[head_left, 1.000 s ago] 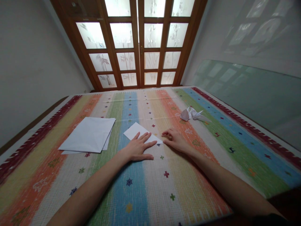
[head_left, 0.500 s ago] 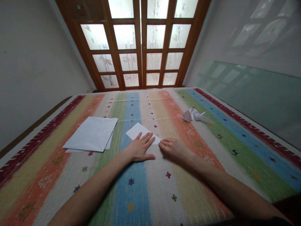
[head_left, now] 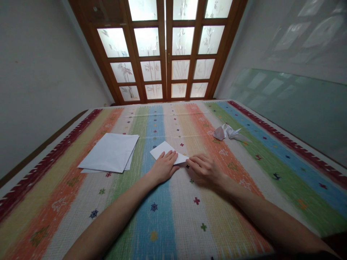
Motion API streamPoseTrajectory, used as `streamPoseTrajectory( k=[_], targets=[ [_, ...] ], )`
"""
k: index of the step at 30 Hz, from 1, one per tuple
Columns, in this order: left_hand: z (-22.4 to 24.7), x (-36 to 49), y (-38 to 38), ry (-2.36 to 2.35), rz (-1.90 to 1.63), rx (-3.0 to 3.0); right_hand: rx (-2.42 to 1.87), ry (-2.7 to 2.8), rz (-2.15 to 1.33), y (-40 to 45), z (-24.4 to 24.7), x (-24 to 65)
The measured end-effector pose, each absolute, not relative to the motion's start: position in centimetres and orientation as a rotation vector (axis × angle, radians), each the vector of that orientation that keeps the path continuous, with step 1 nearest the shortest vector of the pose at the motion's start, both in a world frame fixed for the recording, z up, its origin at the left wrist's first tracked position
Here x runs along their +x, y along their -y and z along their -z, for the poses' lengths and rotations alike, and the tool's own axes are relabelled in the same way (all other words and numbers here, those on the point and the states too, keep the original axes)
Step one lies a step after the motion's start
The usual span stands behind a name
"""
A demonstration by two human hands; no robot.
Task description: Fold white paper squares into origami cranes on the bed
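A small folded sheet of white paper (head_left: 165, 148) lies near the middle of the striped cloth, its right end tapering to a point slightly off the cloth. Over its near side rests my left hand (head_left: 164, 167), fingers stretched along the top and thumb drawn in at the near edge, so the paper sits between them. At the pointed right tip, my right hand (head_left: 204, 168) pinches the paper between thumb and bent fingers. The thumb tips of both hands are partly hidden.
To the left lies a stack of white paper sheets (head_left: 111, 151). A folded white paper figure, apparently a crane (head_left: 229, 132), is on the right. Striped cloth (head_left: 154, 224) covers the table; walls flank it, and paned wooden doors (head_left: 169, 57) stand behind.
My left thumb has drawn in from spread on the cloth to the paper's near edge. My right hand has risen a little, lifting the pointed tip. The view has shifted slightly.
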State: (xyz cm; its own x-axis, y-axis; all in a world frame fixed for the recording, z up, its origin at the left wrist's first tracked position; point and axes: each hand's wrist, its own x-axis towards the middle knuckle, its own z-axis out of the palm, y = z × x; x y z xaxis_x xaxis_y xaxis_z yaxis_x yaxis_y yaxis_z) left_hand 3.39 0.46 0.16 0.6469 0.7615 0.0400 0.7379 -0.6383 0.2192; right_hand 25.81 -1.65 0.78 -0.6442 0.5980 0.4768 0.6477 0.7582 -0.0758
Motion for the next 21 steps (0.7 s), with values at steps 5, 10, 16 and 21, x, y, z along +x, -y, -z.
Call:
streamPoseTrajectory(
  k=[5,10,16,21],
  targets=[
    [-2.2,4.3,-0.5,-1.300,-0.722,2.175,-1.065,1.827,-0.092,1.2,0.0,25.9],
    [-3.7,5.6,0.2,-1.018,-1.110,1.279,-1.025,1.472,-0.857,0.1,0.2,25.3],
    [-2.1,5.4,0.0,-1.204,-1.002,1.324,-1.207,1.293,-1.120,0.1,0.5,25.2],
    [-0.8,4.2,-1.2,-1.353,-1.025,1.337,-1.278,1.484,-0.829,-0.6,0.9,26.3]
  ],
)
